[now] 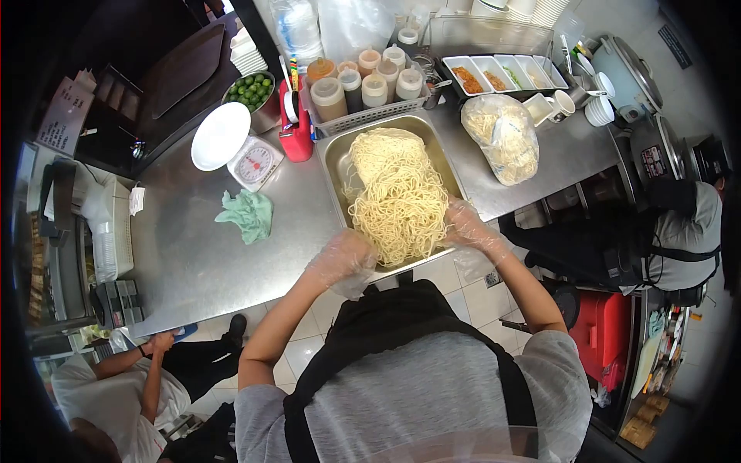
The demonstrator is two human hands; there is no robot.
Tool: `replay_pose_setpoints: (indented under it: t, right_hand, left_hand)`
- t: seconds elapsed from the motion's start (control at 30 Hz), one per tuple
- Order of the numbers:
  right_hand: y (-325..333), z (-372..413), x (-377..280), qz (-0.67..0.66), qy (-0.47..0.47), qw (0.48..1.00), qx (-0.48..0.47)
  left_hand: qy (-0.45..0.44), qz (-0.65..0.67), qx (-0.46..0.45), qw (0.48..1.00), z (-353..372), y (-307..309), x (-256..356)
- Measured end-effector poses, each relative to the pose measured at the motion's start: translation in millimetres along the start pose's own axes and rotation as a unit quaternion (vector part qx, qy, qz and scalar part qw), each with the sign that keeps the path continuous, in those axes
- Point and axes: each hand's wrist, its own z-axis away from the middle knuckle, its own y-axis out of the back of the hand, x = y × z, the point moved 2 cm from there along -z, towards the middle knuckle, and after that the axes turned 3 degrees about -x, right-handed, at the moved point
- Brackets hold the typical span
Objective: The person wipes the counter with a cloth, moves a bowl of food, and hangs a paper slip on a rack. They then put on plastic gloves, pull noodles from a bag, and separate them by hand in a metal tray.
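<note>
A deep metal tray (334,160) on the steel counter holds a large heap of pale yellow noodles (397,193). My left hand (349,256), in a clear plastic glove, is at the tray's near left corner, against the edge of the noodles. On the near right side my right hand (468,225), gloved the same way, touches the noodles just inside the rim. The fingers of both hands are curled and partly hidden by glove and noodles, so whether either grips any strands is unclear.
Left of the tray are a green cloth (247,217), a scale (253,163) and a pot of green limes (251,92). Behind stands a basket of sauce bottles (375,90). A bag of noodles (502,139) lies right. Two other people are at the lower left and right.
</note>
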Motion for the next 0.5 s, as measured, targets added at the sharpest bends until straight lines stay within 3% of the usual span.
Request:
replay_pose_setpoints:
  t: [0.07, 0.13, 0.2, 0.3, 0.37, 0.4, 0.5]
  right_hand:
    - [2.3, 0.8, -3.1, -0.002, -0.035, 0.999, -0.009]
    - [2.2, 1.9, -8.6, 0.001, -0.079, 0.997, -0.012]
    - [3.9, 3.9, -16.4, -0.018, -0.143, 0.990, 0.001]
    - [30.0, -6.0, -63.8, -0.101, -0.214, 0.971, 0.010]
    - [37.7, -9.9, -85.8, -0.172, -0.233, 0.956, 0.035]
    - [4.7, 2.5, -54.1, -0.098, -0.181, 0.971, 0.124]
    - [-20.0, -23.8, -70.7, -0.008, -0.202, 0.967, 0.155]
  left_hand:
    - [-0.002, 0.100, 0.033, 0.994, 4.5, 12.3, -13.2]
    - [0.063, 0.136, 0.072, 0.986, 3.4, 47.5, -25.3]
    - [0.168, 0.293, 0.065, 0.939, 0.3, 76.4, -46.2]
    - [0.223, 0.167, 0.064, 0.958, -9.9, 109.9, -41.1]
    - [0.074, 0.173, 0.100, 0.977, -17.9, 74.3, -55.0]
    - [-0.003, 0.176, 0.118, 0.977, -20.2, 59.9, -56.8]
    - [-0.032, 0.082, 0.189, 0.978, -35.1, 41.7, -11.8]
